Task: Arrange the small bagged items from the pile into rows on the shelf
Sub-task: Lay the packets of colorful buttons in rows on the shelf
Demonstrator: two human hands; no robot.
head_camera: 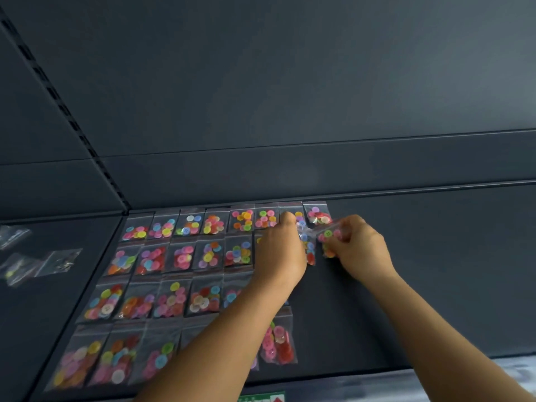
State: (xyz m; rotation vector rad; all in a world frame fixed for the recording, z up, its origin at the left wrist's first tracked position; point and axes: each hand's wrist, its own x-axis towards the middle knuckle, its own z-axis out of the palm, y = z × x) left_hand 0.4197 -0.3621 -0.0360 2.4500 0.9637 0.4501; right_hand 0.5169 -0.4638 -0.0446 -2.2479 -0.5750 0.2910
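Observation:
Several clear bags of coloured buttons point(179, 256) lie in rows on the dark shelf point(435, 271). My left hand point(280, 253) reaches over the second row and pinches a bag of buttons point(309, 252) at that row's right end. My right hand point(358, 246) grips another bag of buttons point(329, 235) just to the right, below the last bag of the back row point(317, 214). My left forearm hides parts of the third and front rows.
On the neighbouring shelf section to the left lie a few loose clear bags point(40, 264). A slotted upright point(72, 120) divides the two sections. The shelf's right half is bare dark metal. A label strip point(261, 397) runs along the front edge.

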